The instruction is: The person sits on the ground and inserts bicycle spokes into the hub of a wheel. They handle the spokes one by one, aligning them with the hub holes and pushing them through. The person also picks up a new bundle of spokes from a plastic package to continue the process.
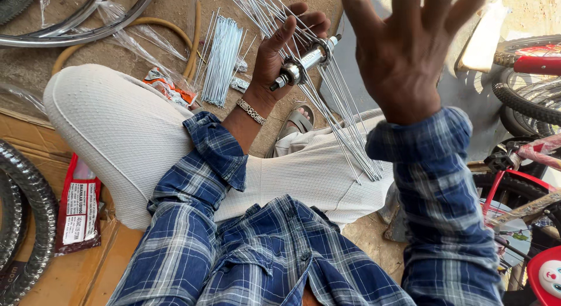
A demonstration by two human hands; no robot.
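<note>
L hand (279, 52) grips hub (305, 61) raised so spokes (345, 116) hang free over lap; R hand (403, 46) open, fingers spread, holds nothing.

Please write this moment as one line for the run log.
left hand: holds hub with spokes | right hand: raised, open, empty | spoke bundle: on ground | tyre: at left

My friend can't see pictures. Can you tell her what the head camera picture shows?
A seated person's left hand holds a shiny metal wheel hub with many thin silver spokes hanging from it, while the right hand is raised with fingers spread, holding nothing. A loose bundle of spokes lies on the dirt ground, with tyres and a red bicycle nearby.
</note>
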